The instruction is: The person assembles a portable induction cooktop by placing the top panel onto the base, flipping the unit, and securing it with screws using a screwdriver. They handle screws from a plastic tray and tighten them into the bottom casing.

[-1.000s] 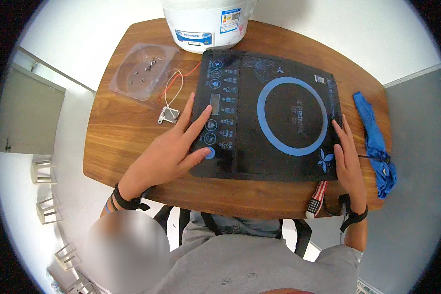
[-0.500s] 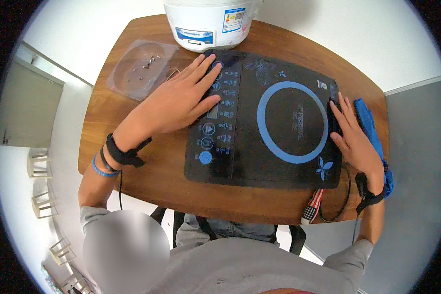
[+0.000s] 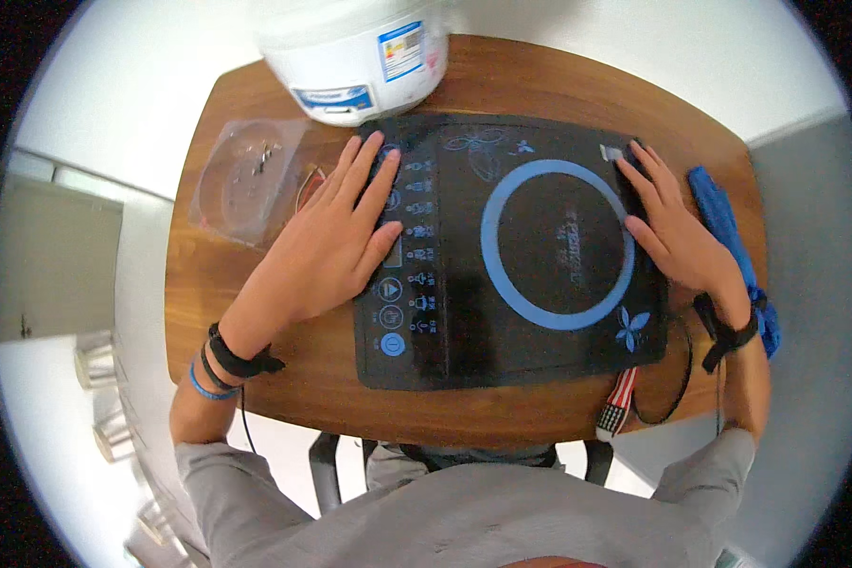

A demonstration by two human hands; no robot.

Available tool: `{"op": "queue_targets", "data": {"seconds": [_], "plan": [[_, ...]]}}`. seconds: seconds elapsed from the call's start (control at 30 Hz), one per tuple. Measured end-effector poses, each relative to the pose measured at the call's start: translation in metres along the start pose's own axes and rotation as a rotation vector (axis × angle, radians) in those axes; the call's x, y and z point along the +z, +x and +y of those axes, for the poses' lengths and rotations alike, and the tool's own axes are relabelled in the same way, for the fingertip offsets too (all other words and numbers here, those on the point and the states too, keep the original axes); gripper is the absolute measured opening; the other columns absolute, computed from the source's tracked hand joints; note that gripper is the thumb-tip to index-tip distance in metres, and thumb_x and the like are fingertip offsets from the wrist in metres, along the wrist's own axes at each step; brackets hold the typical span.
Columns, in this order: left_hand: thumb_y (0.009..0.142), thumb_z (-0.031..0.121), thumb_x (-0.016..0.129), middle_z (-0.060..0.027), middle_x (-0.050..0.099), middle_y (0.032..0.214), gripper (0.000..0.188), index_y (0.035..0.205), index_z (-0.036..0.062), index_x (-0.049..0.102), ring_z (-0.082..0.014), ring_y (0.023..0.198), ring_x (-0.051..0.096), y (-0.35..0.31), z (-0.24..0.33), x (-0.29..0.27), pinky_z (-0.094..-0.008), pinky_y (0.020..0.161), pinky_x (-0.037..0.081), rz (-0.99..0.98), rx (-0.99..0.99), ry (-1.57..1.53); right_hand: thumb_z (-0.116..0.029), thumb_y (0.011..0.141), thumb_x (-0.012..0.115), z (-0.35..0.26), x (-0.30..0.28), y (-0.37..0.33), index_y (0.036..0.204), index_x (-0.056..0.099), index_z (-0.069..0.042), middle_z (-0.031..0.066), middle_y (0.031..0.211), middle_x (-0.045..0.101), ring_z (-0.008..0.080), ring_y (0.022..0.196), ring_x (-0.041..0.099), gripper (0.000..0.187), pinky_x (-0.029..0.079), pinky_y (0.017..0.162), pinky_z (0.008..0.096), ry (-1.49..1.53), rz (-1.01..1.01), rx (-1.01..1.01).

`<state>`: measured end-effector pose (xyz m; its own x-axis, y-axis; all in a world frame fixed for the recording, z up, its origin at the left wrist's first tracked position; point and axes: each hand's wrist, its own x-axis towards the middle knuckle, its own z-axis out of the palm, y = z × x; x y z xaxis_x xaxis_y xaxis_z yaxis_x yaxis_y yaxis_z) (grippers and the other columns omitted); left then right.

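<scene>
A black induction cooktop [image 3: 464, 284] with a blue ring and a strip of control symbols lies face up on the table. My left hand [image 3: 336, 232] rests palm down over its left edge, fingers stretched and slightly apart, fingertips by the upper control symbols. On the opposite side, my right hand [image 3: 672, 218] lies across the right edge with spread fingers, its fingertips near a small pale label. Neither hand holds anything that I can see. Beside my left hand, a clear plastic tray [image 3: 220, 194] carries several small screws.
A white rice cooker [image 3: 350, 66] stands at the table's far left. Right of my right hand lies a blue cloth-like bundle [image 3: 715, 213]. A red-and-white striped item [image 3: 617, 398] and a black cable [image 3: 677, 407] lie near the front edge of the wooden table [image 3: 502, 417].
The whole view has shifted and turned a little. My right hand has moved farther up and inward onto the cooktop, while my left hand keeps its place on the left edge.
</scene>
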<state>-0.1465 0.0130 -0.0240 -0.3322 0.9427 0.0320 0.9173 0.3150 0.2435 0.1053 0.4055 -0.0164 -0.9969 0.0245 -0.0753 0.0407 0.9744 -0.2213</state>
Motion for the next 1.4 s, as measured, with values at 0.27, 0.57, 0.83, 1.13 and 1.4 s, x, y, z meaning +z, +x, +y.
{"op": "queue_targets", "data": {"seconds": [0.27,0.57,0.83,1.13,1.4], "plan": [[0.113,0.017,0.058,-0.0207,0.028,0.182,0.062,0.171,0.0021,0.039,-0.0449,0.167,0.027,-0.018,-0.003,-0.007,-0.0522,0.137,0.028,-0.027,0.062,0.080,-0.008,0.108,0.058,-0.011,-0.012,-0.016,0.167,0.047,-0.009,0.0163,0.176,0.043,0.0415,0.162,0.039,0.060,0.041,0.130,0.0503,-0.188,0.084,-0.001],[0.110,0.009,0.060,-0.0188,0.034,0.180,0.063,0.171,0.0054,0.041,-0.0410,0.165,0.036,-0.027,-0.005,0.000,-0.0500,0.136,0.032,0.076,0.101,0.017,0.008,0.095,0.056,-0.009,-0.012,-0.033,0.174,0.037,-0.014,0.0138,0.184,0.029,0.0415,0.160,0.044,0.085,0.041,0.131,0.0476,0.068,0.030,0.025],[0.099,-0.002,0.059,-0.0218,0.037,0.178,0.070,0.167,0.0060,0.047,-0.0430,0.165,0.037,-0.059,0.020,0.002,-0.0504,0.134,0.035,0.064,0.150,0.120,-0.002,0.097,0.061,-0.017,0.010,-0.052,0.170,0.040,-0.004,0.0171,0.179,0.037,0.0404,0.164,0.039,0.075,0.042,0.130,0.0508,-0.427,0.131,-0.140],[0.100,0.007,0.059,-0.0196,0.053,0.168,0.059,0.159,0.0007,0.055,-0.0379,0.160,0.046,-0.076,0.037,0.000,-0.0500,0.132,0.040,0.122,0.300,0.306,-0.013,0.104,0.055,-0.021,0.018,-0.070,0.166,0.046,-0.010,0.0152,0.176,0.043,0.0374,0.159,0.047,0.063,0.044,0.130,0.0482,-0.544,0.127,-0.234],[0.097,0.000,0.066,-0.0194,0.059,0.162,0.052,0.148,0.0038,0.061,-0.0417,0.154,0.053,-0.080,0.043,-0.020,-0.0536,0.126,0.048,0.249,0.274,-0.129,-0.010,0.103,0.060,-0.011,-0.035,-0.092,0.155,0.056,-0.008,0.0159,0.165,0.058,0.0397,0.156,0.052,0.052,0.044,0.128,0.0478,0.161,0.135,-0.214]]}}
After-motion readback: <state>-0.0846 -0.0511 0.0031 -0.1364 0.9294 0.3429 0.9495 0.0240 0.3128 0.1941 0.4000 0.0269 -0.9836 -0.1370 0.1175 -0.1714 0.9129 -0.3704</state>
